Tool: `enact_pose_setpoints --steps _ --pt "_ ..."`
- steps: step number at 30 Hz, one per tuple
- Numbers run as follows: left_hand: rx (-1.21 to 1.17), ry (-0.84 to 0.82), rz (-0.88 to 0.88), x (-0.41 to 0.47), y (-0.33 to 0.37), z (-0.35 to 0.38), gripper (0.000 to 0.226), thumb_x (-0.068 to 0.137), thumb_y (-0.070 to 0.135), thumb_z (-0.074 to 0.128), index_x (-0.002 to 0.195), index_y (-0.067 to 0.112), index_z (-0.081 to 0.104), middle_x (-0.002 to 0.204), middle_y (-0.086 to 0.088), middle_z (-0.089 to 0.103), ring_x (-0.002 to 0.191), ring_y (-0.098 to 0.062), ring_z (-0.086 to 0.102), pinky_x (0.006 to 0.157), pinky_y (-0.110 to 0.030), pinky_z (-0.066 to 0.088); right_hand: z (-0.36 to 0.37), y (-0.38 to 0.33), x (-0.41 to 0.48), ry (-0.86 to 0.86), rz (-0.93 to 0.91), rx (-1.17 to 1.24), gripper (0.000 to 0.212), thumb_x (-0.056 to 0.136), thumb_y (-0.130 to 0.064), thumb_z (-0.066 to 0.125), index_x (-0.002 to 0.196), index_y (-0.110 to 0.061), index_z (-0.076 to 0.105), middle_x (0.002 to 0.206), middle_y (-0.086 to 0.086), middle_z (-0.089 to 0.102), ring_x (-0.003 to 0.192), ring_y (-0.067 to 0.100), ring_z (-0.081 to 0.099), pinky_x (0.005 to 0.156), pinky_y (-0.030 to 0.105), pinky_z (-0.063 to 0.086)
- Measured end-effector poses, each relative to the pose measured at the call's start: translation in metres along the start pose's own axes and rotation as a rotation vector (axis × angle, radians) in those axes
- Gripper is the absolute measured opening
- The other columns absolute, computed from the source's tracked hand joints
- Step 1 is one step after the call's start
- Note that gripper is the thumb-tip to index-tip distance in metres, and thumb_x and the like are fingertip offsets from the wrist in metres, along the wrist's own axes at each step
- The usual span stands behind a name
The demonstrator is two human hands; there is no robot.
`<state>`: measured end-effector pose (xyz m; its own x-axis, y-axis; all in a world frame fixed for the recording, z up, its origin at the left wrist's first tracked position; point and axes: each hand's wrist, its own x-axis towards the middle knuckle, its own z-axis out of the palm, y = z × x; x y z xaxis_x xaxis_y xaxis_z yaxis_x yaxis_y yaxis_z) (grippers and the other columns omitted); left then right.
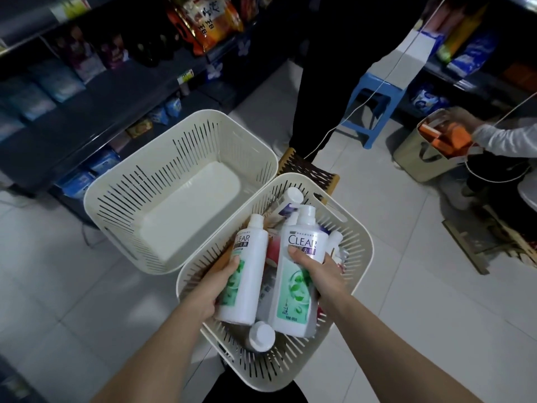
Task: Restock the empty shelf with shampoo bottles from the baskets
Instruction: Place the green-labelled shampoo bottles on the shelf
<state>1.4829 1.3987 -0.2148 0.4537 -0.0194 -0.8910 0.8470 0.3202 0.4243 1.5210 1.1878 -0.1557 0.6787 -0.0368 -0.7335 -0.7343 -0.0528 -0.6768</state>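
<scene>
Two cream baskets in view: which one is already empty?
The farther basket, on the left: only its bare floor shows inside. The nearer basket has shampoo bottles in it.

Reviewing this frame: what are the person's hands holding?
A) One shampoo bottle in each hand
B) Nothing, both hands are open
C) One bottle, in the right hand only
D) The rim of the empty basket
A: the left hand grips a white bottle and the right hand grips a second bottle, both over the filled basket.
</scene>
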Motion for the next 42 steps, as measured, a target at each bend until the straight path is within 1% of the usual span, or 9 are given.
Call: enact_pose_setpoints --steps 4,9,13,18,25,29,32,35,42 --pt "-0.2 -0.131 -0.014 -0.008 -0.013 0.018 0.052 0.079 0.043 0.074 0.121 0.016 0.06 0.113 -0.016 0.071 0.106 -0.036 0.068 0.095 -0.059 0.049 0.002 0.001 0.001 -0.019 0.0 -0.026 0.05 0.07 -0.035 0.085 0.109 -0.012 0.065 0.089 0.007 0.078 0.079 0.024 0.076 0.075 0.04 0.061" --pt "-0.244 -0.106 -0.003 -0.023 -0.014 0.032 0.05 0.074 0.032 0.08 0.117 0.012 0.062 0.106 -0.016 0.073 0.099 -0.035 0.07 0.092 -0.057 0.052 0.0 -0.005 -0.002 -0.018 -0.009 -0.011 0.051 0.071 -0.023 0.086 0.112 -0.004 0.063 0.087 0.01 0.078 0.071 0.022 0.076 0.051 0.026 0.056" --pt "-0.182 -0.126 0.044 -0.047 -0.01 0.032 0.052 0.072 0.024 0.081 0.118 0.01 0.062 0.106 -0.016 0.073 0.098 -0.034 0.071 0.089 -0.053 0.053 -0.007 -0.013 -0.005 -0.061 0.006 -0.008 0.055 0.071 -0.029 0.085 0.114 -0.005 0.06 0.088 0.012 0.077 0.074 0.026 0.076 0.054 0.031 0.058" --pt "-0.146 -0.093 0.241 -0.089 -0.002 0.032 0.062 0.063 0.014 0.08 0.121 0.008 0.059 0.106 -0.014 0.074 0.098 -0.031 0.071 0.086 -0.047 0.054 -0.009 -0.03 -0.016 -0.136 -0.064 -0.07 0.07 0.062 -0.032 0.089 0.117 -0.007 0.056 0.089 0.012 0.077 0.078 0.029 0.076 0.076 0.048 0.061" --pt "-0.281 -0.034 0.469 -0.152 -0.002 0.017 0.039 0.072 0.008 0.073 0.109 0.005 0.063 0.101 -0.02 0.073 0.085 -0.033 0.073 0.072 -0.045 0.059 0.021 -0.059 -0.055 -0.365 -0.176 -0.054 0.06 0.058 -0.024 0.085 0.11 -0.006 0.061 0.09 0.013 0.077 0.08 0.031 0.076 0.066 0.041 0.06" --pt "-0.257 0.079 0.6 -0.189 -0.014 -0.008 0.054 0.069 0.019 0.081 0.116 0.001 0.06 0.108 -0.021 0.071 0.096 -0.039 0.07 0.082 -0.052 0.056 0.051 -0.071 -0.077 -0.503 -0.254 -0.089 0.067 0.055 -0.02 0.087 0.114 -0.003 0.061 0.095 0.015 0.077 0.084 0.033 0.075 0.068 0.042 0.06" --pt "-0.337 0.205 0.669 -0.222 -0.029 -0.026 0.067 0.052 0.027 0.084 0.112 0.005 0.063 0.102 -0.017 0.074 0.089 -0.033 0.073 0.069 -0.04 0.059 0.076 -0.074 -0.094 -0.592 -0.285 -0.137 0.062 0.062 -0.012 0.089 0.115 -0.004 0.057 0.095 0.014 0.076 0.085 0.034 0.074 0.076 0.049 0.06" --pt "-0.439 0.339 0.74 -0.256 -0.046 -0.043 0.07 0.044 0.025 0.084 0.108 0.007 0.064 0.092 -0.012 0.076 0.076 -0.025 0.074 0.057 -0.03 0.057 0.105 -0.074 -0.115 -0.696 -0.325 -0.191 0.065 0.057 -0.015 0.092 0.111 -0.009 0.057 0.092 0.01 0.077 0.082 0.029 0.075 0.072 0.04 0.058" --pt "-0.582 0.594 0.864 -0.335 -0.095 -0.087 0.08 0.039 0.022 0.089 0.112 0.004 0.063 0.094 -0.011 0.076 0.079 -0.025 0.074 0.06 -0.031 0.057 0.177 -0.06 -0.182 -0.969 -0.393 -0.331 0.072 0.047 -0.016 0.092 0.11 -0.009 0.059 0.093 0.01 0.077 0.082 0.03 0.075 0.074 0.044 0.06"
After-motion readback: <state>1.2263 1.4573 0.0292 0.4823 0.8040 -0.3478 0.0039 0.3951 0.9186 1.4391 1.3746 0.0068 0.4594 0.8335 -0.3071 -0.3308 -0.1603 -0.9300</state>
